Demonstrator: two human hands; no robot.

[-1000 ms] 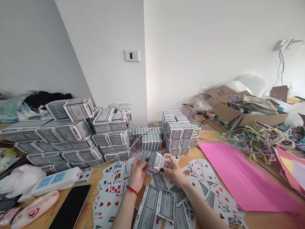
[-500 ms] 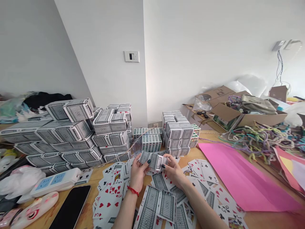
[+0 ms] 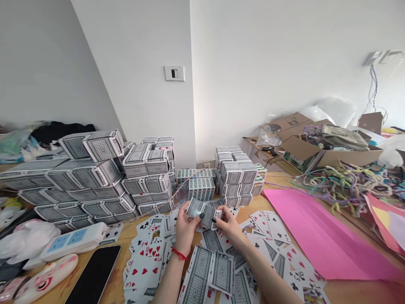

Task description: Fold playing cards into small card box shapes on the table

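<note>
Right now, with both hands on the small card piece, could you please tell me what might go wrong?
The card piece might slip or come apart, as the left hand and right hand seem to pinch it mainly with their fingers.
The loose cards could slide if a forearm brushes them, since they lie overlapping.
The stacked card blocks might topple if knocked, being several layers high.

The left forearm [image 3: 171, 276] and right forearm [image 3: 268, 272] are stretched forward, converging from the lower edge. The left hand [image 3: 184, 228] and right hand [image 3: 230, 229] are held near each other, palms turned inward, the dark-painted thumbs [image 3: 196, 219] pressed down in a pinching grip.
</note>
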